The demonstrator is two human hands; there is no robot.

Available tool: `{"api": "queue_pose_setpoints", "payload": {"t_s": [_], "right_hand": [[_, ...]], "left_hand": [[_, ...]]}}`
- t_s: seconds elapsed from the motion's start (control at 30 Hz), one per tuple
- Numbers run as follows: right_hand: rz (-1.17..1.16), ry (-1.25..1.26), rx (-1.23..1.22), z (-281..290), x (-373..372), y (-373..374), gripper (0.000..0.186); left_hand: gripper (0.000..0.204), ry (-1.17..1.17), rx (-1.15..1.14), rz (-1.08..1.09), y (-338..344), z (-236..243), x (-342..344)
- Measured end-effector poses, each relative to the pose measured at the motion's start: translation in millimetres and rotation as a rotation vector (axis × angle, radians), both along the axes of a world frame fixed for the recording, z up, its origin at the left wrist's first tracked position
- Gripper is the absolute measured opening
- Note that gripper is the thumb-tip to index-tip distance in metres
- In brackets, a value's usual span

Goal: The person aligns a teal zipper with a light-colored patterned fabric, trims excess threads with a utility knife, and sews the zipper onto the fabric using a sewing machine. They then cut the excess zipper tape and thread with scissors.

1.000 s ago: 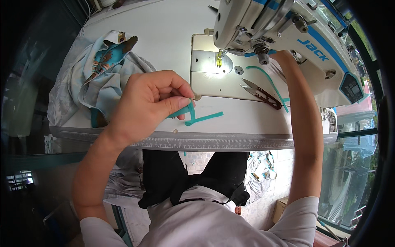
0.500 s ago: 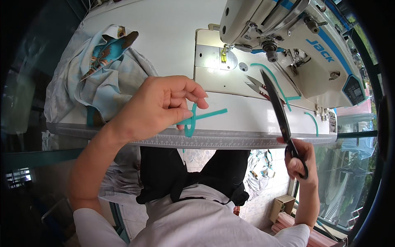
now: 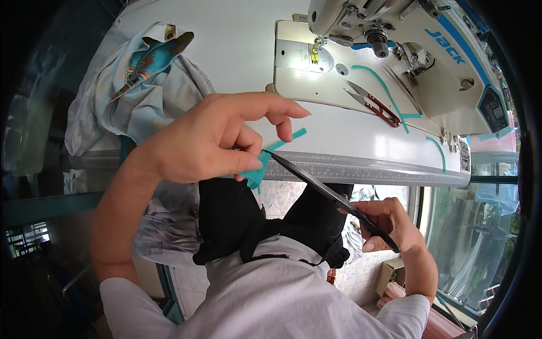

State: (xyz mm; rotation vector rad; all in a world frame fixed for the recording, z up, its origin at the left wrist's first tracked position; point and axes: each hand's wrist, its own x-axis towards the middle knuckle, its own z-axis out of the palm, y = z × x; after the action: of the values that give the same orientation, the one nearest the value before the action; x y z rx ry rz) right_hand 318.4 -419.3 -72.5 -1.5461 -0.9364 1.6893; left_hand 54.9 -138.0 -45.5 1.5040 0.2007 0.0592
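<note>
My left hand pinches a narrow teal fabric strip between thumb and fingers, its index finger stretched out. One end of the strip points up to the right; a folded part hangs below the fingers. My right hand grips large black scissors by the handles. The blades look closed or nearly so, and their tip meets the strip beside my left fingertips. Whether the tip lies in front of the strip or in a fold is unclear.
A sewing machine stands at the right. Red-handled thread snips and teal strip pieces lie near it. Pale, patterned fabric is heaped at the left. A grey ruler strip runs along the table's front edge.
The scissors have swung from upright at the right over to the left, bringing their tip to the strip. My left hand has tilted, and its index finger has straightened.
</note>
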Motion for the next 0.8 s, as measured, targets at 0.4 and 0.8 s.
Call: {"api": "queue_pose_setpoints", "payload": {"t_s": [0.4,0.8], "right_hand": [[0.048,-0.054,-0.012,9,-4,12,0.080],[-0.042,-0.088,0.039,1,-6,7,0.081]], "left_hand": [[0.075,-0.017,-0.073,-0.049,3,-6,-7],[0.071,-0.005,0.089,-0.018,11,3,-7]]}}
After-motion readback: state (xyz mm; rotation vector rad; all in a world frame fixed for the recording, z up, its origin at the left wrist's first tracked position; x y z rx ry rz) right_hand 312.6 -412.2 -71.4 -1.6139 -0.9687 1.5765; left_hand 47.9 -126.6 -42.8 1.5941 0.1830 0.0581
